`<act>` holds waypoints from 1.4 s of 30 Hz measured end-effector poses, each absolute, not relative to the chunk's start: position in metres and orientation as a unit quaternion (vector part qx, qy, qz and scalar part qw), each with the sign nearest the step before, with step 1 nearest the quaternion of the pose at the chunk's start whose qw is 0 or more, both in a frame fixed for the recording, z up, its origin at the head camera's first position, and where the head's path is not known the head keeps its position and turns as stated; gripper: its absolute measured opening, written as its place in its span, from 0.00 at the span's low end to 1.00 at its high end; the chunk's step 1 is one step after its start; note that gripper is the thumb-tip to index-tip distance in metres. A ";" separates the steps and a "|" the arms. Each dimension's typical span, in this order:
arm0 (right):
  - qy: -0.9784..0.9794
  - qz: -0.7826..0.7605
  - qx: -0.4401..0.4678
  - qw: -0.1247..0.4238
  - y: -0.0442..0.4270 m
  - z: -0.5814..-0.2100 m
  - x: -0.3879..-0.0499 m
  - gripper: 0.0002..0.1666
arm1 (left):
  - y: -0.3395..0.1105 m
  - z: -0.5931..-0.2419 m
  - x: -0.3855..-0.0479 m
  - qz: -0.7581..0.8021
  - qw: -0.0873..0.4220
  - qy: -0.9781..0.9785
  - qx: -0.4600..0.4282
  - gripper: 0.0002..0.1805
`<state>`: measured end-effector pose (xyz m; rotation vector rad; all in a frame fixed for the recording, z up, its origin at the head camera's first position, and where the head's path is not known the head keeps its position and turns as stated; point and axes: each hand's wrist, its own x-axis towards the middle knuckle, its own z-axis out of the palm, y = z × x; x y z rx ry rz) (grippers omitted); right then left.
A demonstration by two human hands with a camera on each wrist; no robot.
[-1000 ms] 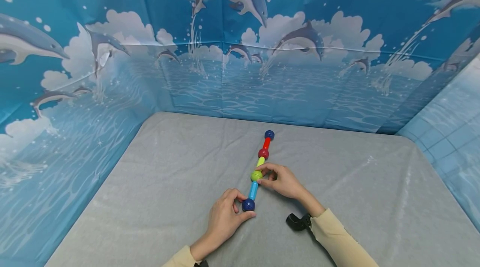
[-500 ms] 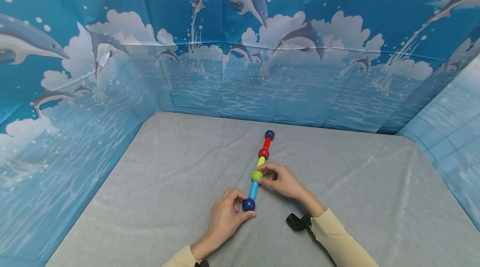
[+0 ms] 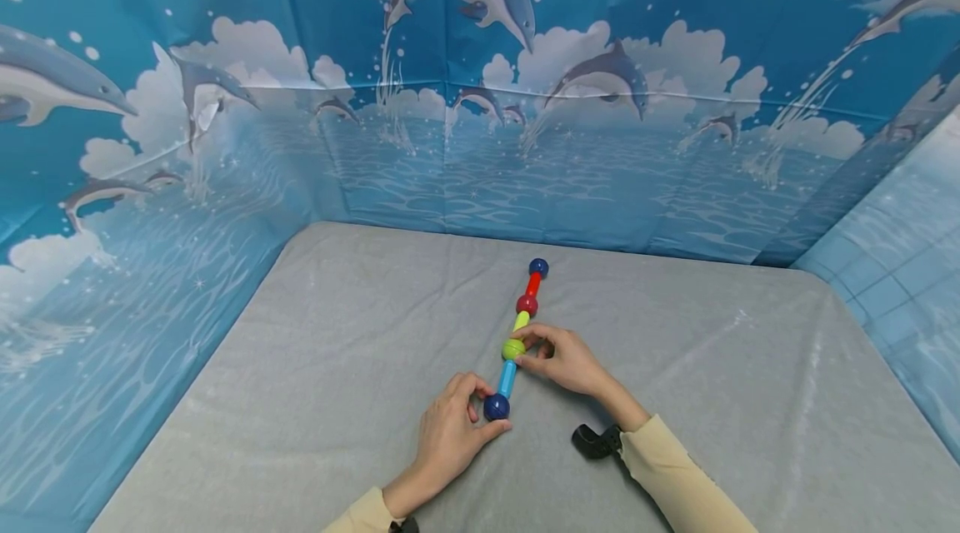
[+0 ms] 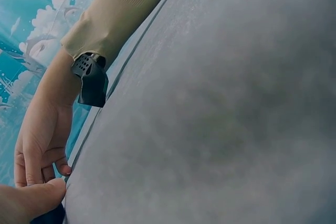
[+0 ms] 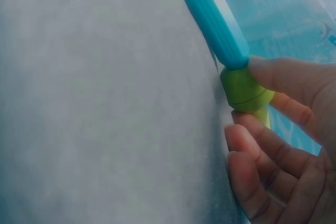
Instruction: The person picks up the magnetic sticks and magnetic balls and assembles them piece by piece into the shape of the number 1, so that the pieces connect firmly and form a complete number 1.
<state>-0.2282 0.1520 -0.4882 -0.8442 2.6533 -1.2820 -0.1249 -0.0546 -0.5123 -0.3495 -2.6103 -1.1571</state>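
A line of magnetic sticks and balls lies on the grey cloth, running away from me in the head view. At its near end my left hand (image 3: 450, 426) holds a dark blue ball (image 3: 497, 407) between thumb and forefinger. A light blue stick (image 3: 507, 380) joins it to a lime green ball (image 3: 513, 349), which my right hand (image 3: 558, 360) pinches. In the right wrist view, thumb and forefinger lie around the green ball (image 5: 241, 90). Beyond come a yellow-green stick (image 3: 521, 321), a red ball (image 3: 527, 305), a red stick (image 3: 533, 285) and another dark blue ball (image 3: 538, 268).
Grey cloth (image 3: 360, 308) covers the table. Dolphin-print curtains (image 3: 480, 166) stand along its back and sides. A black wrist-worn device (image 3: 596, 441) juts from the right wrist beside the sleeve (image 3: 675, 466).
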 end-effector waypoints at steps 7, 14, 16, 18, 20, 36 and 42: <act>0.864 -0.421 -0.275 0.040 0.151 -0.488 -0.229 0.18 | -0.055 -0.513 -0.126 -0.402 0.136 -0.897 -0.123 0.24; 0.864 -0.421 -0.271 0.044 0.151 -0.488 -0.229 0.17 | -0.055 -0.512 -0.125 -0.401 0.135 -0.898 -0.122 0.23; 0.865 -0.421 -0.269 0.046 0.151 -0.488 -0.228 0.18 | -0.055 -0.512 -0.125 -0.401 0.135 -0.898 -0.123 0.24; 0.865 -0.422 -0.268 0.047 0.152 -0.487 -0.228 0.17 | -0.055 -0.512 -0.125 -0.400 0.136 -0.898 -0.123 0.24; 0.864 -0.424 -0.269 0.046 0.151 -0.487 -0.227 0.18 | -0.055 -0.512 -0.125 -0.400 0.135 -0.898 -0.124 0.24; 0.858 -0.433 -0.273 0.045 0.153 -0.488 -0.227 0.18 | -0.054 -0.513 -0.125 -0.398 0.127 -0.900 -0.121 0.24; 0.859 -0.432 -0.272 0.044 0.154 -0.489 -0.227 0.18 | -0.054 -0.513 -0.125 -0.396 0.128 -0.901 -0.119 0.24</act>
